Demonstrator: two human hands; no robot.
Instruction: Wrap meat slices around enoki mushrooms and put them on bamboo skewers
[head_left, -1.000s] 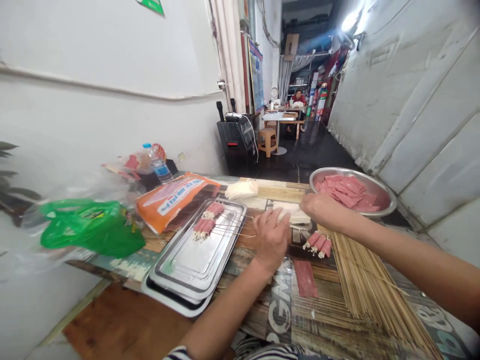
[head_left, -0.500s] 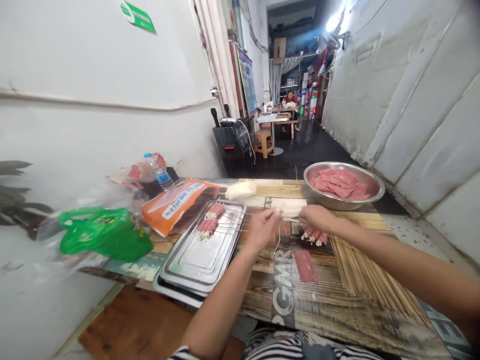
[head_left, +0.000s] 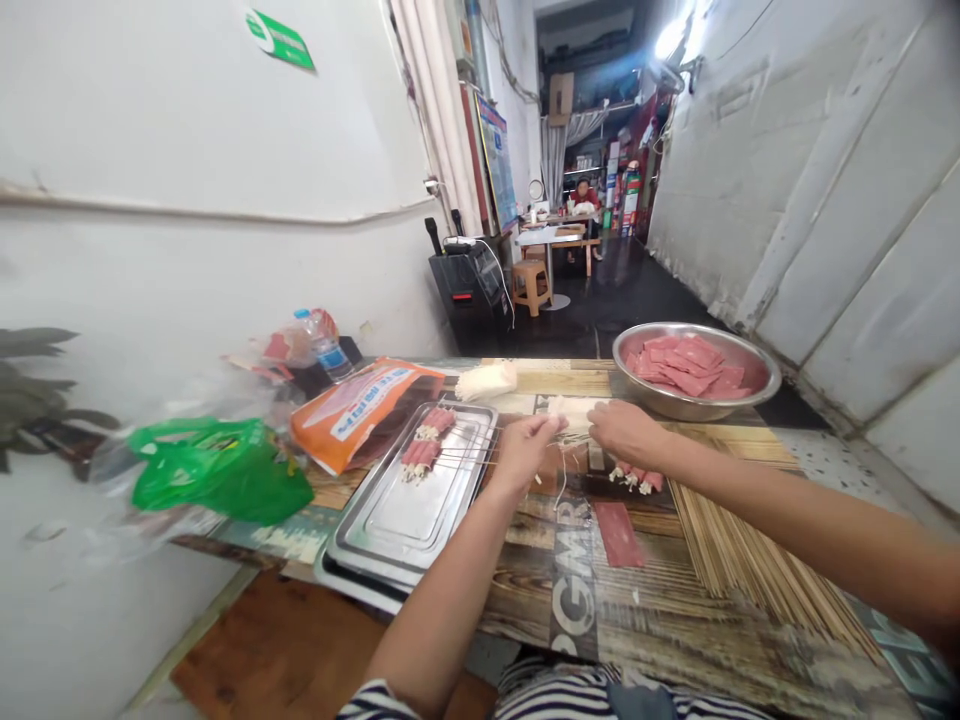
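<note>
Both hands meet at a pale bundle of enoki mushrooms (head_left: pixel 576 412) on the table. My left hand (head_left: pixel 529 445) pinches a few mushroom strands at the bundle's left side. Against its right side, my right hand (head_left: pixel 626 432) has its fingers closed on the enoki. Below the hands lies a flat pink meat slice (head_left: pixel 619 534), with a loose strand beside it. Several meat-wrapped enoki rolls (head_left: pixel 636 477) sit under my right forearm, partly hidden. More rolls on skewers (head_left: pixel 424 452) rest on the metal tray (head_left: pixel 405 515) left of my left hand.
A steel bowl (head_left: pixel 772 385) of meat slices stands at the back right. Bamboo skewers (head_left: pixel 757 550) lie beneath my right forearm. Another enoki bundle (head_left: pixel 487 380), an orange package (head_left: pixel 360 412) and a green bag (head_left: pixel 221 470) are to the left. A person (head_left: pixel 585 200) sits far back.
My hands stay at the enoki bundle, the right one shifting slightly left over its right end. The whole view has moved a little.
</note>
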